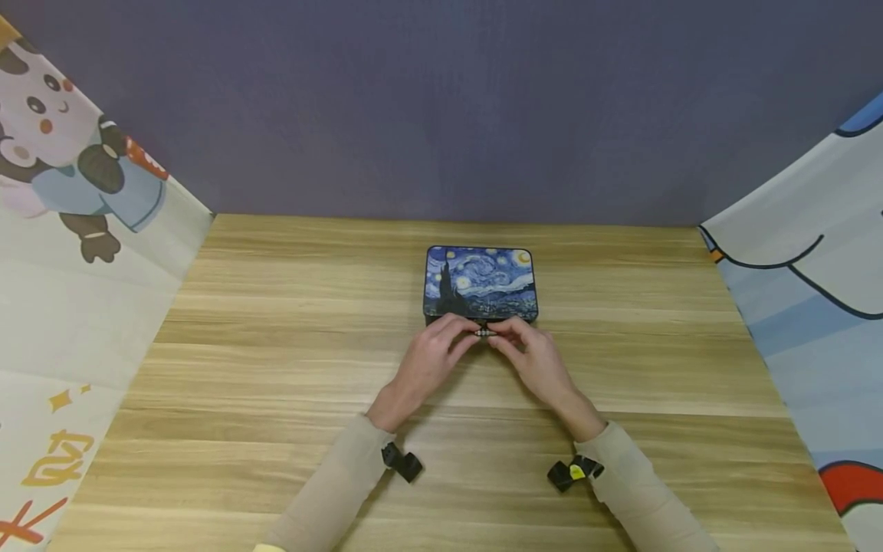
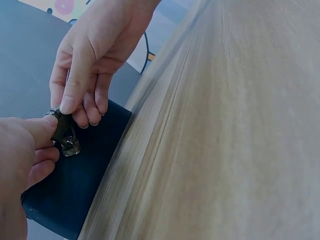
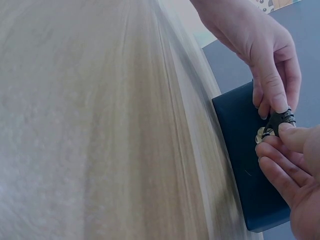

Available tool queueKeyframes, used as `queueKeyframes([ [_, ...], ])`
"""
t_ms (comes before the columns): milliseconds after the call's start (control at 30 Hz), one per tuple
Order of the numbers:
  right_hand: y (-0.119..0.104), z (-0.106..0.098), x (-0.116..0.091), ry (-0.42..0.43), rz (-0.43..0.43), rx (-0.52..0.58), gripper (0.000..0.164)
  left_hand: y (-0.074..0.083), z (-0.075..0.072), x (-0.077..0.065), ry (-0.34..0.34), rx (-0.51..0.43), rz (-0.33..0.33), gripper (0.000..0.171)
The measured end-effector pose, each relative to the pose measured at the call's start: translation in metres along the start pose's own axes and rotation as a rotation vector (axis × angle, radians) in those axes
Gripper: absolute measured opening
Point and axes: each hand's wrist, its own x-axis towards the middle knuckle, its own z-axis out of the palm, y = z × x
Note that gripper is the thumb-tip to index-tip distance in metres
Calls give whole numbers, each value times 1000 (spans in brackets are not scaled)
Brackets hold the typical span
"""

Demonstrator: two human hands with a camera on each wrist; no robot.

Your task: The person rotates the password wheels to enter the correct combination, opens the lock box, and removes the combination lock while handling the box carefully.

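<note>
A box [image 1: 480, 282] with a swirling starry-night painting on its lid lies closed on the table. On its dark front side, a small black combination padlock [image 2: 62, 126] hangs at a metal clasp [image 2: 71, 148]. My left hand [image 1: 429, 356] pinches one end of the padlock between thumb and fingers. From the other side my right hand [image 1: 536, 362] pinches the opposite end, its thumb by the number dials [image 3: 287, 118]. Fingertips cover part of the padlock, so the digits cannot be read. The shackle appears to pass through the clasp.
A wood-grain table [image 1: 290, 368] lies under the box and both forearms. Behind it rises a plain grey-blue panel [image 1: 441, 115]. Cartoon-printed sheets stand at the left [image 1: 90, 307] and right [image 1: 800, 291]. Small black cameras are strapped at both wrists.
</note>
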Motion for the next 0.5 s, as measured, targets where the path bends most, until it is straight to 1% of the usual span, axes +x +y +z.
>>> queueKeyframes([
  [500,2,1,0,3,-9,-14,17,0,0,1,-9,-5,-5,16],
])
